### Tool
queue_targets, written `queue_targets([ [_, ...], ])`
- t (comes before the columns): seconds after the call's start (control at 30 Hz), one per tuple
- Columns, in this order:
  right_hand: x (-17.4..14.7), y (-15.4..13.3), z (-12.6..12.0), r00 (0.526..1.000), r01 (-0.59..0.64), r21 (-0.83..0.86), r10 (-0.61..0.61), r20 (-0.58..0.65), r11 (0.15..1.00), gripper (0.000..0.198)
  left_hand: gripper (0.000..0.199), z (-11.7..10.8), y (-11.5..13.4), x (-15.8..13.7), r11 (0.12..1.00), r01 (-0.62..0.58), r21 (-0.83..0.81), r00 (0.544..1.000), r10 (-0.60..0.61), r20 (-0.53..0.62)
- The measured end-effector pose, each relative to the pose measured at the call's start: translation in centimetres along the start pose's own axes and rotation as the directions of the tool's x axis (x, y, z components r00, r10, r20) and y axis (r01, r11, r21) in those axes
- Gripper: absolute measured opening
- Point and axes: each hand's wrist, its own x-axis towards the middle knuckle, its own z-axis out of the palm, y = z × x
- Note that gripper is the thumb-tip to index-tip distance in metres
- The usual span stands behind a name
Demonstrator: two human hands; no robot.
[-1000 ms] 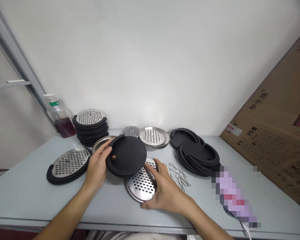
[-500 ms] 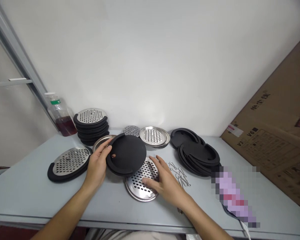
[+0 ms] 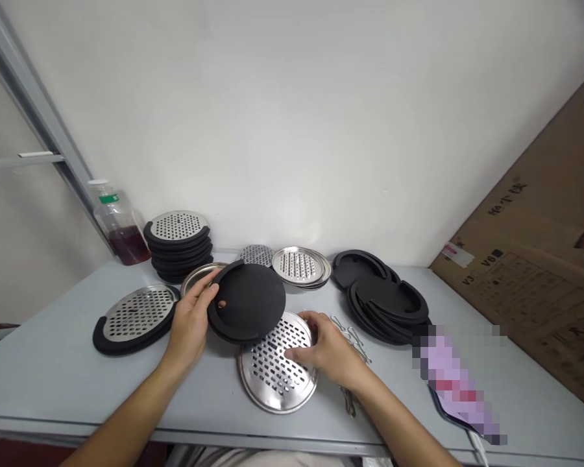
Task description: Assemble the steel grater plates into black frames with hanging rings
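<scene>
My left hand (image 3: 193, 318) grips a round black holder (image 3: 253, 301) by its left edge, thumb on top. The holder is tilted up, with a raised curved rim and a small hole near my thumb. Below and right of it, my right hand (image 3: 324, 347) has its thumb on top of a shiny perforated metal disc (image 3: 277, 383) and its fingers curled round the disc's right edge. The holder hides the disc's upper left part. Several metal hooks or clips (image 3: 353, 337) lie by my right wrist.
A finished-looking holder with a metal disc (image 3: 139, 314) lies at left, before a stack of similar ones (image 3: 178, 253). More metal discs (image 3: 299, 266) lie at the back. Black holders (image 3: 389, 301) pile up at right, near a blurred purple item (image 3: 452, 376). A bottle (image 3: 121, 233) and cardboard box (image 3: 530, 259) flank them.
My right hand has closed its fingers round the metal disc's edge. The disc shows more fully and sits closer to me. My left hand keeps the black holder almost still.
</scene>
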Motion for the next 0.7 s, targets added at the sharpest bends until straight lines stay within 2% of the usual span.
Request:
queue_targets([
  [0.07, 0.0, 0.3, -0.3, 0.998, -0.039, 0.188, 0.03, 0.054, 0.981, 0.048, 0.036, -0.1, 0.1, 0.1, 1.0, -0.01, -0.011, 1.0, 0.01, -0.008],
  [0.13, 0.0, 0.7, -1.0, 0.995, -0.082, 0.362, 0.054, 0.087, 0.929, 0.048, 0.036, -0.1, 0.1, 0.2, 1.0, -0.025, -0.009, 1.0, 0.024, -0.014],
  [0.2, 0.1, 1.0, -1.9, 0.996, -0.093, 0.469, 0.08, 0.048, 0.878, 0.052, 0.036, -0.2, 0.1, 0.2, 0.999, -0.045, 0.004, 0.999, 0.045, -0.016],
  [0.33, 0.3, 1.6, -3.9, 0.982, -0.012, 0.511, 0.106, -0.154, 0.859, 0.048, 0.037, -0.3, -0.1, 0.0, 0.999, 0.011, 0.034, 1.0, -0.012, 0.02],
  [0.47, 0.6, 2.3, -4.5, 0.957, 0.0, 0.512, 0.149, -0.251, 0.859, 0.047, 0.04, -0.7, 0.1, -0.1, 0.988, 0.08, 0.134, 0.987, -0.097, 0.125],
  [0.57, 0.8, 2.6, -4.3, 0.939, 0.025, 0.559, 0.173, -0.298, 0.829, 0.049, 0.038, -0.9, 0.6, -0.1, 0.964, 0.128, 0.232, 0.949, -0.187, 0.254],
  [0.7, 0.9, 2.6, -4.3, 0.888, 0.131, 0.54, 0.144, -0.437, 0.831, 0.053, 0.037, -0.7, 1.2, -0.5, 0.909, 0.17, 0.381, 0.836, -0.338, 0.432],
])
